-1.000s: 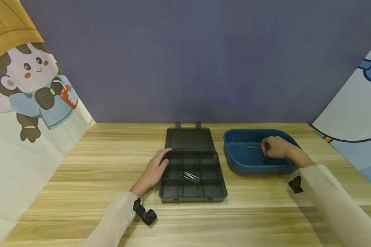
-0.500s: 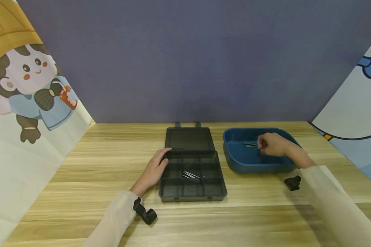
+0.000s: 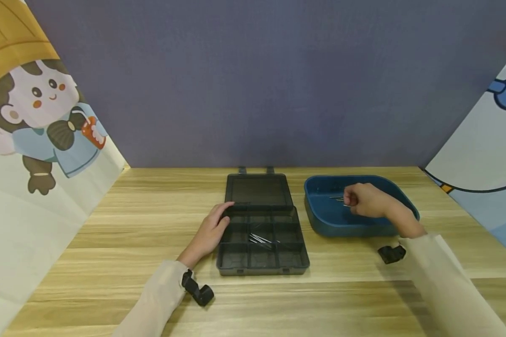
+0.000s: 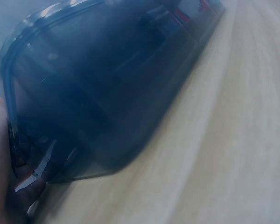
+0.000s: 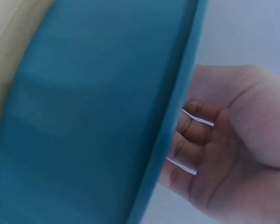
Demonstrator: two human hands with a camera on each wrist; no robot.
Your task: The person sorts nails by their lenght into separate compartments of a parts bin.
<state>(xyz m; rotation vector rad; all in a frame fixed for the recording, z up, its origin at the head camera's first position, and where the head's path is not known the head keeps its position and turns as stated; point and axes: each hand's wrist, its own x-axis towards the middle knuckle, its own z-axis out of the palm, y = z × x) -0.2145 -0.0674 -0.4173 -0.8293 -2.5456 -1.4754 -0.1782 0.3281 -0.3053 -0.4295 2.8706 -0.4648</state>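
Observation:
A dark, see-through compartment box [image 3: 263, 271] lies on the table with its lid [image 3: 259, 189] folded back. Several thin silver metal pins [image 3: 259, 238] lie in its middle compartment. My left hand [image 3: 208, 231] rests along the box's left side, index finger at the hinge corner and thumb over the edge. To the right, my right hand [image 3: 368, 200] is over the blue bin [image 3: 341, 229], its fingers curled and pinching a thin metal pin whose end shows under the fingertips. More brass-coloured pins [image 3: 335, 198] lie on the bin floor beside the fingertips, partly hidden.
The wooden table [image 3: 152, 196] ends at a grey-blue partition [image 3: 274, 93] close behind the box and bin. Printed cartoon panels [image 3: 67, 117] stand at both sides. The bin's raised rim stands between the right forearm and the bin floor.
My right hand has moved left over the bin, toward the loose pins, and the pinched pin end has moved with it. The left hand and the box have stayed in place.

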